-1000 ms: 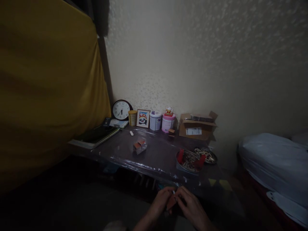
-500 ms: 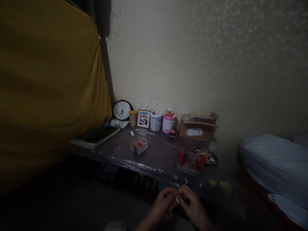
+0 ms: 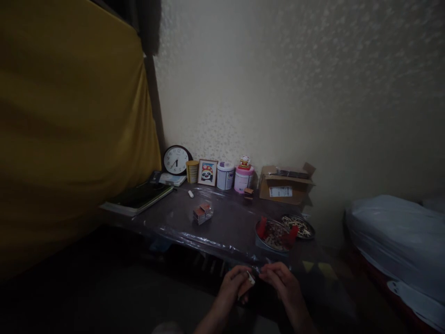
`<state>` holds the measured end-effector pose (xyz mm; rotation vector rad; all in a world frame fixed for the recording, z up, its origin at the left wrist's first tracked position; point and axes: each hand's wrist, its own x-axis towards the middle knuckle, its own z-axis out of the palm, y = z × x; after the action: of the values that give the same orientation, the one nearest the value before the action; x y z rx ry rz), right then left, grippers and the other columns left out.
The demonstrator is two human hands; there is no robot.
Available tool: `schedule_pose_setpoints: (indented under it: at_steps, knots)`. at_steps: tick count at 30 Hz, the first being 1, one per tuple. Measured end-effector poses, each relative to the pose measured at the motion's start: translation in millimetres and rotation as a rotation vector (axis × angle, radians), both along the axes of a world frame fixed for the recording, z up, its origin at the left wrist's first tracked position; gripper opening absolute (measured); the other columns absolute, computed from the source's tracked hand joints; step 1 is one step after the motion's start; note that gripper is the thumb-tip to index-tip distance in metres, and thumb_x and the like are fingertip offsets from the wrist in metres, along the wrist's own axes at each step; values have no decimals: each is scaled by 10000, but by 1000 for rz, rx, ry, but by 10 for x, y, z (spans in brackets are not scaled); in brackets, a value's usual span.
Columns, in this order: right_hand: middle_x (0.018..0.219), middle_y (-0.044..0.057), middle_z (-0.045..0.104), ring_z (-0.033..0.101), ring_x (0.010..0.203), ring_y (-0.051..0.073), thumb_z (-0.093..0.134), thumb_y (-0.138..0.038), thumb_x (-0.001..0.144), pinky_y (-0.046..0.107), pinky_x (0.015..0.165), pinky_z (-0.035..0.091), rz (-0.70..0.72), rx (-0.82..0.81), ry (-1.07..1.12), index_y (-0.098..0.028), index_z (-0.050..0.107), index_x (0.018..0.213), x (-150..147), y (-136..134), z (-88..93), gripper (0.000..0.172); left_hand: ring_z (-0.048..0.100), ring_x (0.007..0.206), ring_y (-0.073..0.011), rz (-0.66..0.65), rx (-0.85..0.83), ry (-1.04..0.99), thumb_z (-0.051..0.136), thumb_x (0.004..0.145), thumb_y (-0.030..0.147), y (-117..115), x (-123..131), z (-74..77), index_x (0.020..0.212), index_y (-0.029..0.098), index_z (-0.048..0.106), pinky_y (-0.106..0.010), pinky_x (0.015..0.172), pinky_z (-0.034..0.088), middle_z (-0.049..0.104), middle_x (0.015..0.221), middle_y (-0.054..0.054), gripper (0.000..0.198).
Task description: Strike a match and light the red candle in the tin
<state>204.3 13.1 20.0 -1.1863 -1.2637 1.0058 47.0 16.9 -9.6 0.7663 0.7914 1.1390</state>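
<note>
Low in front of the table, my left hand [image 3: 232, 288] is closed around a small orange-brown matchbox [image 3: 246, 286], whose pale end faces up. My right hand [image 3: 281, 280] hovers just to its right, apart from the box, with thumb and forefinger pinched together. Whatever those fingertips hold, if anything, is too small and dark to name. Beyond the hands, a plastic-wrapped stack of similar matchboxes [image 3: 203, 213] lies on the table [image 3: 174, 211].
At the table's right stand a round dish [image 3: 273, 236] with red pieces, a second dish of pale sticks [image 3: 298, 226] and a cardboard box [image 3: 283, 190]. Along the wall are a clock [image 3: 177, 160], a panda picture [image 3: 207, 173] and two tins [image 3: 225, 176]. A book [image 3: 139, 197] lies left.
My hands, together at the box before, have parted. The right hand has moved right and slightly up, while the left keeps the matchbox, now showing more of its pale end.
</note>
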Motion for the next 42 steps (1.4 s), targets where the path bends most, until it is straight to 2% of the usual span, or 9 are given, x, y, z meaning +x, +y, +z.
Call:
schedule_pose_setpoints:
  at_steps: [3,8,13,19,24,28,32,36,42]
  knots:
    - [723,56,697,681,706,223,624,-503,712,311,671,545,-20,90,-127,-198,605,740,-43,-26,-60,307,486,424,-91,41,-4,-18,647,626,395,-9,-31,41,799,156,627,-203,404,344,604,569,13,296]
    - [864,51,669,643,791,180,571,-316,795,266,737,521,4,300,-421,-210,601,898,-216,-144,-145,151,472,446,-97,136,12,-32,631,638,380,-14,-55,111,720,174,592,-216,438,349,554,548,40,225]
    - [950,41,633,617,864,176,597,-222,763,253,773,514,36,412,-584,-236,567,991,-415,-241,-110,230,450,511,-102,242,66,-25,634,622,365,37,-42,93,595,188,527,-219,505,363,464,526,65,209]
    - [1029,46,605,601,957,194,626,-199,719,273,832,508,15,407,-672,-241,566,1003,-489,-273,-87,293,433,574,-120,307,124,45,631,653,374,35,-31,16,588,196,523,-232,590,373,454,561,64,217]
    - [985,56,622,617,897,183,576,-248,778,262,786,519,-17,429,-607,-226,570,1003,-429,-219,-103,227,531,778,-175,281,148,118,624,686,400,-18,-51,83,758,206,609,-262,732,399,579,754,21,207]
    - [941,49,659,631,855,192,588,-308,782,280,773,521,-63,369,-489,-223,599,971,-324,-153,-89,207,539,957,-224,166,234,194,600,727,397,-71,-113,196,936,210,630,-296,856,384,640,929,-32,282]
    - [936,45,676,635,883,211,603,-366,772,312,800,517,-33,243,-355,-219,622,946,-239,-126,-73,228,560,940,-232,76,263,154,666,684,382,-80,-160,232,994,203,632,-296,822,409,667,961,-48,359]
    - [976,63,672,621,949,223,614,-377,768,343,856,493,28,190,-200,-208,614,960,-188,-119,-31,256,590,879,-226,68,254,132,710,642,370,-53,-174,230,956,180,652,-295,794,420,701,909,-56,372]
    - [905,86,713,662,887,245,646,-440,727,380,832,510,10,84,30,-188,656,875,-134,-86,110,293,635,857,-222,55,107,-104,728,635,337,-23,-166,233,921,160,654,-322,799,435,732,920,-94,345]
